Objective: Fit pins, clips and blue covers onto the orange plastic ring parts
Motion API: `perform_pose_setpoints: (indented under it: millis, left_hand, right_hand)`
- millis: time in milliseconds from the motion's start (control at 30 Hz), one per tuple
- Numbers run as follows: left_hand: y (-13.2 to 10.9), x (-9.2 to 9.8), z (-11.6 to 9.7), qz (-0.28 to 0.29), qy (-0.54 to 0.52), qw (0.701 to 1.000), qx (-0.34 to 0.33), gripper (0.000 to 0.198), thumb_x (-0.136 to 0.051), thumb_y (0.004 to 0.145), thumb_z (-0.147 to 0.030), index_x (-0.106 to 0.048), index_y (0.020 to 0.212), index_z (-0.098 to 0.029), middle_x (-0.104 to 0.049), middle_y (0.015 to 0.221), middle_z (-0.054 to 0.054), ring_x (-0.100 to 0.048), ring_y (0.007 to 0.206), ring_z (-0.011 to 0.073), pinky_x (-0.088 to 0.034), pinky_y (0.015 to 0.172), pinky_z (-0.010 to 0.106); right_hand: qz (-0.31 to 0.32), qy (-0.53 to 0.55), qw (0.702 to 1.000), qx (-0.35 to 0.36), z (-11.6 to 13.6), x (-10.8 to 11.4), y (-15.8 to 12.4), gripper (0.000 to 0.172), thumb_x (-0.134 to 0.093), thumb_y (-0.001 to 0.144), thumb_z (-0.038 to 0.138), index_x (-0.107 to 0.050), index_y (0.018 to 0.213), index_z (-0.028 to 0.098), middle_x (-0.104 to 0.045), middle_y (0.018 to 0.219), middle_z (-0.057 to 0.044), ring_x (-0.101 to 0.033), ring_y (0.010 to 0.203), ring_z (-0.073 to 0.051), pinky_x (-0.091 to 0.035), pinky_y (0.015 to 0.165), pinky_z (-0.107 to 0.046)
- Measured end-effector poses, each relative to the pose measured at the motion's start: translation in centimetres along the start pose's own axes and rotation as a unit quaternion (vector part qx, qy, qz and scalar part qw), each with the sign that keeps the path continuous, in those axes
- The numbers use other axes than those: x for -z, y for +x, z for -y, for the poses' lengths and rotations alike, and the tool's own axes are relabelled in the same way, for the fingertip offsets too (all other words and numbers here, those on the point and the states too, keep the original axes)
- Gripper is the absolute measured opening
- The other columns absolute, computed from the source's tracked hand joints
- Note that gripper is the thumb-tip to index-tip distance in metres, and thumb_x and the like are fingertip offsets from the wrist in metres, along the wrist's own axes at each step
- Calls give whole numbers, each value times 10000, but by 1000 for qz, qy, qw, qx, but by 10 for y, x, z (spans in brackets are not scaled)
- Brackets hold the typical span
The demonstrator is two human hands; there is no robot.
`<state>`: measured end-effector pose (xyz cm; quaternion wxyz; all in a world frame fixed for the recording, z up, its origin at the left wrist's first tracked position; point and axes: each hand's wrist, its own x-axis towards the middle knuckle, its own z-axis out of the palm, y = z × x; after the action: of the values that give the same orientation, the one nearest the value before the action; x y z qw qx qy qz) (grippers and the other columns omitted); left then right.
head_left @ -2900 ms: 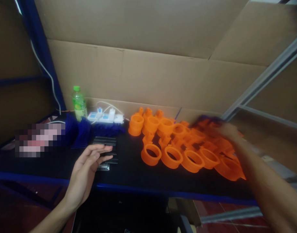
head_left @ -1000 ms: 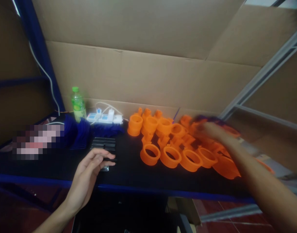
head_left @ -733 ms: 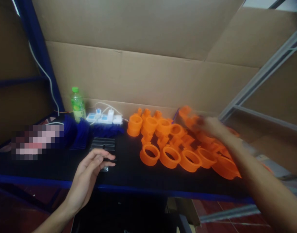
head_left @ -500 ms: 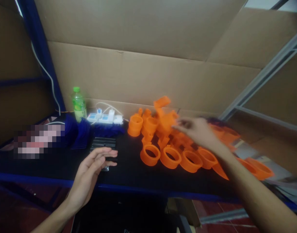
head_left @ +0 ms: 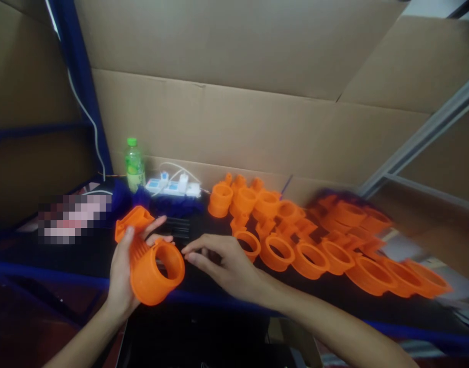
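Observation:
An orange plastic holder (head_left: 142, 281), with a round ring at one end and a flat clip-like block at the other, rests in my left hand (head_left: 119, 268). The left thumb lies along its near side and the fingers reach behind it. Just right of the ring is my right hand (head_left: 230, 268), thumb and forefinger slightly apart at the ring's rim. Whether the fingertips touch the rim I cannot tell. Similar orange holders (head_left: 275, 260) stand in rows on the black tabletop (head_left: 81, 260) beyond and to the right of my right hand.
At the back left stand a green-capped bottle (head_left: 135, 166) and a white power strip (head_left: 173, 187) with plugs and cables. Dark grooved pieces (head_left: 180, 227) lie behind my hands. A cardboard wall (head_left: 257, 128) closes the back, and a metal frame bar (head_left: 422, 128) slants at the right.
My right hand has brought an orange holder from the back row leftward, and my left hand has closed around it. The right hand's grip has loosened. The view has shifted slightly.

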<state>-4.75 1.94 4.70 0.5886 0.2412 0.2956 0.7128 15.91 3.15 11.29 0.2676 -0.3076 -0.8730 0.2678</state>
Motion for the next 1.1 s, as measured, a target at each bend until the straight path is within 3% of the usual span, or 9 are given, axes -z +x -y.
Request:
perform_pose_setpoints:
  millis: [67, 167, 300, 467, 800, 1100]
  left_hand:
    - [4, 3, -4, -11, -25, 1000, 0, 531, -585, 877, -563, -672, 1236, -181, -746, 971, 99, -715, 792, 231, -619, 731, 374]
    - [6, 4, -10, 4, -60, 997, 49, 592, -548, 872, -602, -682, 1211, -136, -687, 725, 66, -691, 711, 231, -622, 695, 383]
    - [4, 5, -13, 33, -87, 991, 99, 608, -501, 878, -590, -684, 1189, -101, -611, 621, 46, -663, 652, 235, -618, 693, 431]
    - [3, 8, -14, 42, -93, 988, 119, 574, -505, 882, -554, -673, 1203, -109, -632, 647, 60, -667, 676, 243, -615, 689, 438]
    - [3, 7, -9, 77, -75, 985, 132, 600, -499, 896, -555, -662, 1208, -69, -662, 667, 92, -692, 667, 278, -593, 574, 400]
    - [7, 5, -9, 53, -41, 989, 132, 590, -539, 845, -603, -690, 1137, -112, -627, 618, 60, -676, 613, 262, -595, 579, 414]
  right_hand:
    - [-7, -89, 996, 9, -13, -9, -2, 271, -515, 1006, 350, -670, 1168, 197, -669, 954, -39, -573, 744, -98, -438, 654, -206]
    - [59, -240, 968, 43, -27, -27, -6, 315, -497, 1010, 312, -593, 1295, 221, -639, 1076, -68, -597, 922, -152, -452, 690, -238]
    - [128, -347, 926, 71, -33, -46, -6, 362, -473, 1012, 290, -522, 1365, 228, -619, 1046, -71, -581, 891, -165, -421, 599, -238]
    - [124, -356, 924, 68, -32, -49, -3, 371, -445, 1029, 315, -497, 1380, 205, -600, 1075, -76, -579, 939, -162, -458, 637, -244]
    - [133, -316, 937, 60, -34, -39, -2, 292, -380, 1055, 298, -625, 1161, 180, -609, 1060, -85, -572, 1001, -147, -477, 777, -225]
    - [103, -333, 936, 57, -47, -39, -7, 234, -436, 1035, 273, -642, 978, 177, -631, 990, -55, -569, 870, -141, -386, 634, -249]
